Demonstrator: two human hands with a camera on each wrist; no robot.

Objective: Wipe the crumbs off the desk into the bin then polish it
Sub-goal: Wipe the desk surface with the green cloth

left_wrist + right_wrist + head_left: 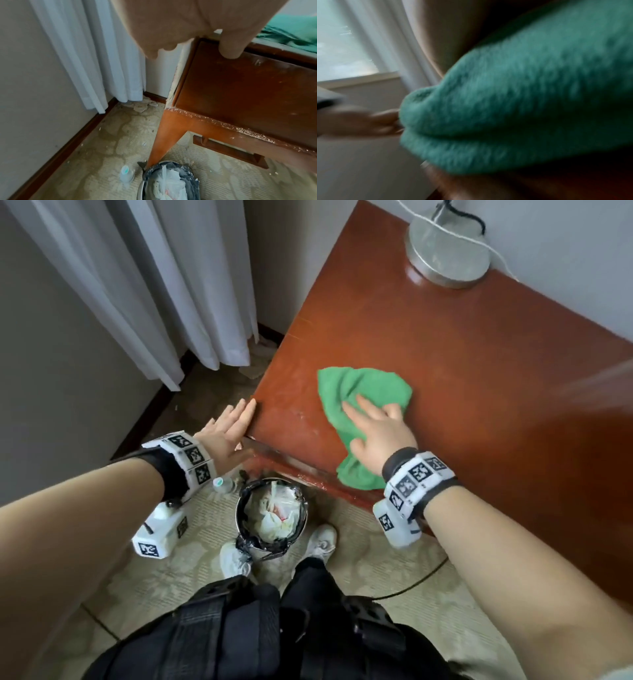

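A green cloth (363,392) lies on the red-brown desk (462,364) near its front left corner. My right hand (373,422) presses flat on the cloth with fingers spread. My left hand (236,429) rests with straight fingers against the desk's left corner edge; its thumb (231,46) touches the desk front. Pale crumbs (248,133) line the ledge under the drawer front, and faint specks (298,414) show on the top left of the cloth. The bin (272,518), lined in black and holding white rubbish, stands on the floor below the corner. The cloth (522,108) fills the blurred right wrist view.
A round metal lamp base (448,251) with cables stands at the desk's back. A small plastic bottle (222,484) lies on the carpet left of the bin. White curtains (154,285) hang at the left wall. My feet stand on either side of the bin.
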